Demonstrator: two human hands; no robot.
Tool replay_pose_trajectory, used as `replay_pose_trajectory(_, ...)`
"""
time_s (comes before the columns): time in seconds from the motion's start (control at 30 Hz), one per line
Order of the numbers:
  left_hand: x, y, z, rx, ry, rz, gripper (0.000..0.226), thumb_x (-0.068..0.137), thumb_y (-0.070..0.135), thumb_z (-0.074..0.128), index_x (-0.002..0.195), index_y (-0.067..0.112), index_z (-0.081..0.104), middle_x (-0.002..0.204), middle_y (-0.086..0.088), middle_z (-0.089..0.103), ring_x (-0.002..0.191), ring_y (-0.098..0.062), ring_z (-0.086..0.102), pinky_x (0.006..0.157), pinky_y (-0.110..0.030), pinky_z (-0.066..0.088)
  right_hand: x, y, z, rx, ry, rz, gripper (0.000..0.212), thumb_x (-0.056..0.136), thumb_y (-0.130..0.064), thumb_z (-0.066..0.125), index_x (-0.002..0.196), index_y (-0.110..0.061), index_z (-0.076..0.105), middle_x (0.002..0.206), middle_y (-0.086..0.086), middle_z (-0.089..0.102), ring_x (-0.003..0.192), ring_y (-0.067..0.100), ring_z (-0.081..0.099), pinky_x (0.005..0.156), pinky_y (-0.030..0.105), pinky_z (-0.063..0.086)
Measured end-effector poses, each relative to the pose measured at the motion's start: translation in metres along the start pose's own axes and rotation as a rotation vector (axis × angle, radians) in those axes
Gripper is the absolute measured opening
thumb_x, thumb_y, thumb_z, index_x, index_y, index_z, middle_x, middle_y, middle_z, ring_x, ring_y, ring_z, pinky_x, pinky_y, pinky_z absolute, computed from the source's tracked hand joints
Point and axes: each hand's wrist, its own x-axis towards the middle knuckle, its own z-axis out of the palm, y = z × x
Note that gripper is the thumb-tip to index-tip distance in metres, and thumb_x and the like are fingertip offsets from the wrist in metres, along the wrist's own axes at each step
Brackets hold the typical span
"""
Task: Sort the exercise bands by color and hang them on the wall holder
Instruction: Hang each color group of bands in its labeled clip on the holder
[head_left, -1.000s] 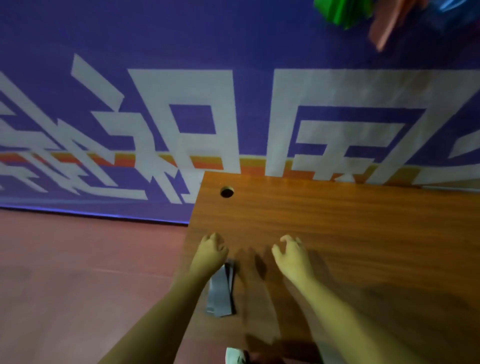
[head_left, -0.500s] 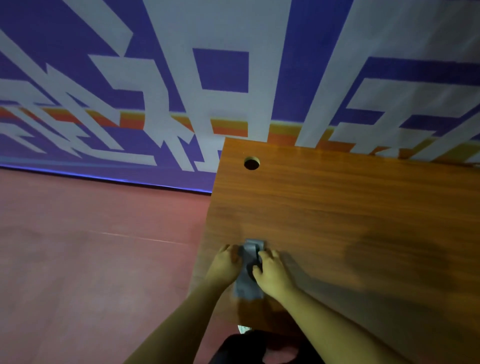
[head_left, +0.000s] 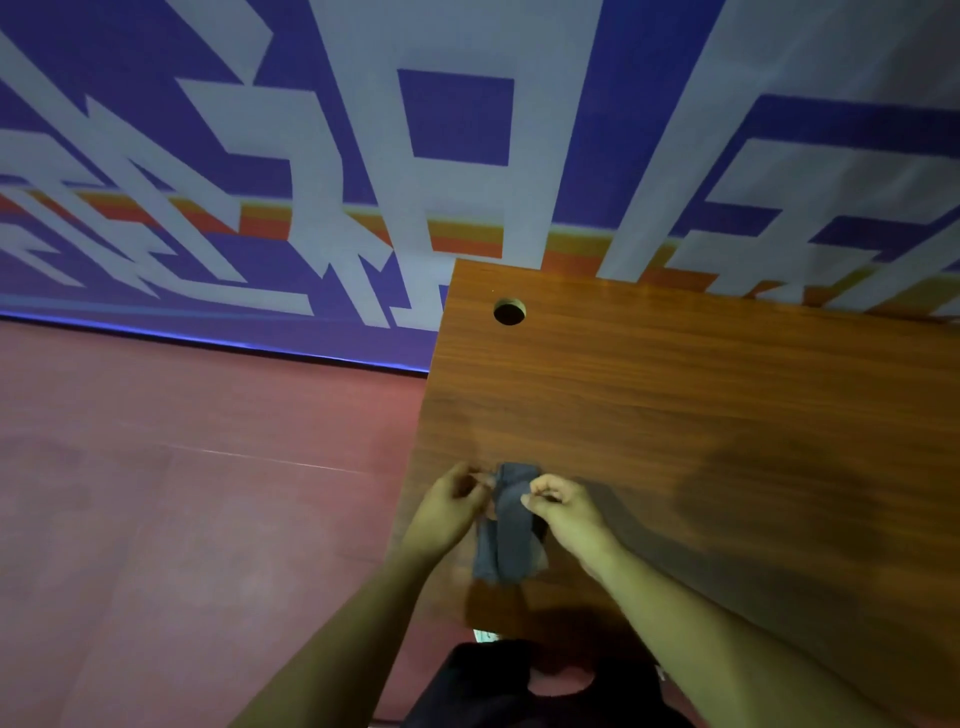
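Note:
A grey exercise band (head_left: 509, 530) lies folded near the front left corner of the wooden table (head_left: 701, 415). My left hand (head_left: 449, 512) pinches the band's upper left edge with curled fingers. My right hand (head_left: 569, 512) pinches its upper right part between thumb and fingertips. The band's lower end hangs loose between my wrists. The wall holder and the other bands are out of view.
A round cable hole (head_left: 509, 312) sits near the table's far left corner. A purple banner with white characters (head_left: 467, 156) covers the wall behind. Red floor (head_left: 182, 493) spreads to the left of the table edge.
The view dropped, so the hanging bands left the frame. Both hands closed in on the grey band and now pinch it at its top; it has lifted slightly.

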Motion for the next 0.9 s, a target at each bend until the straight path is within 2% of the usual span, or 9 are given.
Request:
replay_pose_trajectory(0.07, -0.003, 0.011, -0.007, 0.002, -0.051, 0.045, 0.012, 0.094, 0.022, 0.061, 0.106, 0.020, 0.062, 0.068, 0.005, 0.066, 0.063, -0.003, 0.064, 0.061, -0.017, 0.046, -0.008, -0.012, -0.014, -0.049, -0.085, -0.084, 0.019, 0.089, -0.007, 0.064, 0.077, -0.017, 0.054, 0.076, 0.006, 0.049, 0.076, 0.014, 0.045, 0.061, 0.025, 0.033)
replay_pose_trajectory(0.17, -0.005, 0.032, -0.015, 0.084, -0.183, 0.159, 0.027, 0.089, 0.019, 0.069, 0.115, 0.018, 0.064, 0.075, 0.011, 0.056, 0.066, 0.008, 0.054, 0.067, -0.008, 0.041, -0.022, -0.043, -0.037, -0.191, -0.210, -0.194, 0.024, 0.089, -0.006, 0.063, 0.074, -0.022, 0.054, 0.069, -0.001, 0.051, 0.067, 0.011, 0.045, 0.060, 0.024, 0.035)
replay_pose_trajectory(0.33, -0.006, 0.071, -0.017, 0.244, -0.277, 0.380, 0.042, 0.075, 0.051, 0.072, 0.115, 0.043, 0.063, 0.106, 0.007, 0.048, 0.106, -0.005, 0.049, 0.091, -0.017, 0.041, -0.044, -0.096, -0.078, -0.395, -0.323, -0.361, 0.008, 0.087, -0.018, 0.064, 0.081, -0.024, 0.063, 0.070, -0.007, 0.059, 0.066, 0.009, 0.050, 0.065, 0.030, 0.041)
replay_pose_trajectory(0.43, -0.012, 0.104, -0.012, 0.209, -0.333, 0.430, 0.023, 0.081, 0.032, 0.076, 0.101, 0.028, 0.067, 0.122, 0.003, 0.051, 0.121, -0.007, 0.047, 0.104, -0.020, 0.035, -0.065, -0.119, -0.104, -0.417, -0.287, -0.437, 0.007, 0.086, -0.018, 0.065, 0.083, -0.024, 0.068, 0.067, -0.013, 0.060, 0.065, 0.001, 0.050, 0.066, 0.024, 0.039)
replay_pose_trajectory(0.53, -0.020, 0.140, -0.001, 0.146, -0.403, 0.464, 0.017, 0.087, 0.020, 0.071, 0.092, 0.006, 0.062, 0.109, -0.005, 0.062, 0.108, -0.011, 0.058, 0.097, -0.029, 0.044, -0.085, -0.129, -0.132, -0.406, -0.203, -0.512, 0.011, 0.089, -0.011, 0.064, 0.089, -0.018, 0.071, 0.068, -0.018, 0.062, 0.065, -0.005, 0.053, 0.066, 0.015, 0.041)
replay_pose_trajectory(0.63, -0.032, 0.175, 0.019, 0.105, -0.396, 0.431, 0.018, 0.090, 0.024, 0.068, 0.092, 0.007, 0.060, 0.085, 0.000, 0.065, 0.083, -0.011, 0.062, 0.075, -0.028, 0.050, -0.103, -0.131, -0.162, -0.382, -0.110, -0.582, 0.017, 0.092, -0.016, 0.060, 0.100, -0.029, 0.067, 0.093, -0.014, 0.067, 0.089, 0.000, 0.061, 0.080, 0.022, 0.048)
replay_pose_trajectory(0.73, -0.040, 0.207, 0.044, 0.087, -0.325, 0.476, 0.023, 0.091, 0.028, 0.067, 0.098, 0.007, 0.062, 0.091, -0.011, 0.068, 0.084, -0.022, 0.066, 0.078, -0.039, 0.053, -0.123, -0.131, -0.197, -0.406, -0.052, -0.684, 0.013, 0.090, -0.023, 0.065, 0.099, -0.032, 0.061, 0.099, -0.018, 0.061, 0.096, 0.001, 0.058, 0.086, 0.026, 0.048)
replay_pose_trajectory(0.83, -0.048, 0.243, 0.070, 0.037, -0.307, 0.500, 0.024, 0.092, 0.027, 0.064, 0.103, 0.005, 0.063, 0.094, -0.013, 0.069, 0.086, -0.024, 0.067, 0.077, -0.038, 0.053, -0.149, -0.131, -0.232, -0.607, -0.024, -0.722, 0.041, 0.076, -0.046, 0.075, 0.109, -0.040, 0.050, 0.111, -0.020, 0.049, 0.105, 0.001, 0.051, 0.086, 0.026, 0.047)
replay_pose_trajectory(0.9, -0.053, 0.265, 0.088, 0.042, -0.288, 0.527, 0.023, 0.092, 0.027, 0.064, 0.104, 0.008, 0.062, 0.091, -0.010, 0.069, 0.085, -0.021, 0.067, 0.077, -0.037, 0.053, -0.165, -0.130, -0.257, -0.728, 0.008, -0.732, 0.049, 0.077, -0.047, 0.074, 0.115, -0.043, 0.044, 0.115, -0.019, 0.044, 0.108, 0.002, 0.049, 0.088, 0.026, 0.046)
